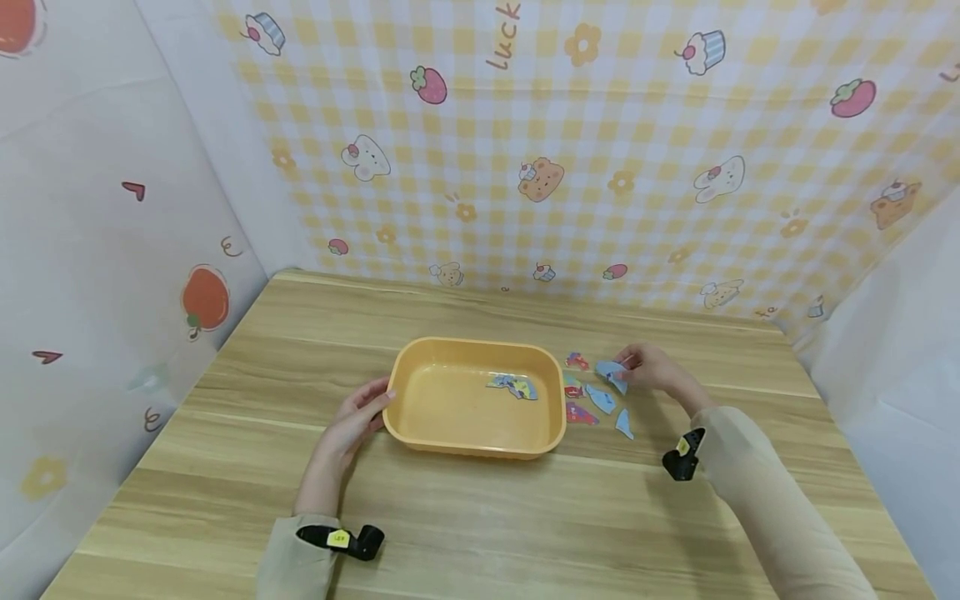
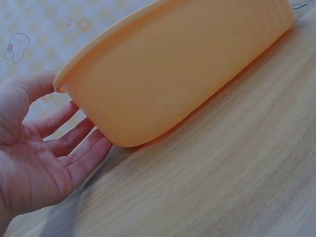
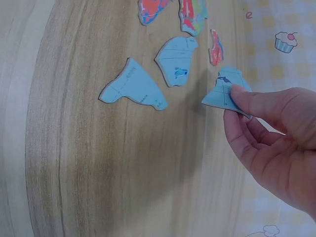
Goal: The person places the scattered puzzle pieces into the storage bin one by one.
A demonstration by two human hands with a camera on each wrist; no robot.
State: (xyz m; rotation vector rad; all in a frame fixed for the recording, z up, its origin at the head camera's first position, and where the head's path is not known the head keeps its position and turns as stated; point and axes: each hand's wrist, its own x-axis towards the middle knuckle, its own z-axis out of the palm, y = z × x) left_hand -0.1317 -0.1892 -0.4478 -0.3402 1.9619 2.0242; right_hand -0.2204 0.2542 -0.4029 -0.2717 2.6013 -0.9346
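Observation:
A yellow-orange plastic tray (image 1: 450, 446) stands on the wooden table. My left hand (image 1: 356, 422) grips its left end, thumb on the rim and fingers against the outer wall, as the left wrist view shows. Inside the tray lie blue and yellow puzzle pieces (image 1: 522, 387). Between thumb and fingers, my right hand (image 3: 281, 133) pinches a light blue puzzle piece (image 3: 220, 94) with a small dark whale-like print, held above the table. Two other light blue pieces, one broad (image 3: 176, 61) and one pointed (image 3: 133, 88), lie near it.
Right of the tray, beside its wall, lie a small red piece (image 1: 577, 361), a red and green piece (image 1: 573, 390) and a pink-purple piece (image 1: 581, 413). A yellow checked cloth (image 1: 480, 125) with cartoon prints hangs behind the wooden table (image 1: 480, 525).

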